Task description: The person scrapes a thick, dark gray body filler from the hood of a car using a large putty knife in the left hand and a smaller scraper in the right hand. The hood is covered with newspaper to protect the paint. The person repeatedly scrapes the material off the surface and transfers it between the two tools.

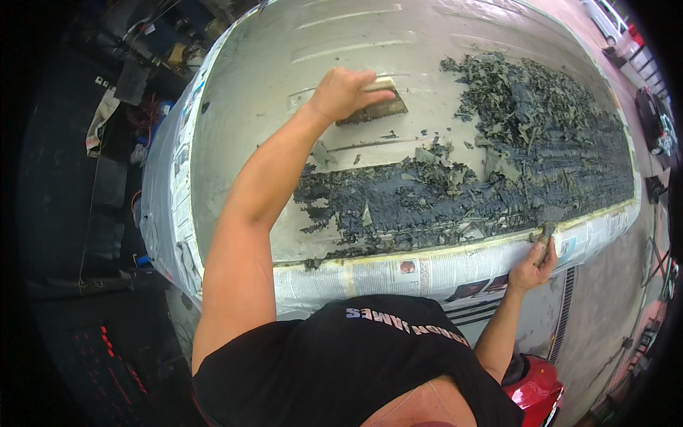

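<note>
A large grey vehicle panel (284,64) fills the middle, its sides masked with newspaper (398,274). Dark blue-grey peeled paint sludge (455,196) covers its near and right parts. My left hand (343,92) reaches far across the panel and is shut on a wide flat scraper (377,105), whose blade lies on bare grey metal beside the sludge. My right hand (533,265) grips the newspaper-covered near edge at the right, fingers curled over the rim, with grey residue at the fingertips.
A red vehicle part (535,390) sits low at the right beside my body. A floor drain grate (565,313) runs along the concrete. A white car (608,18) and a dark car (658,121) stand beyond. Cloth and workshop clutter (103,117) fill the dark left side.
</note>
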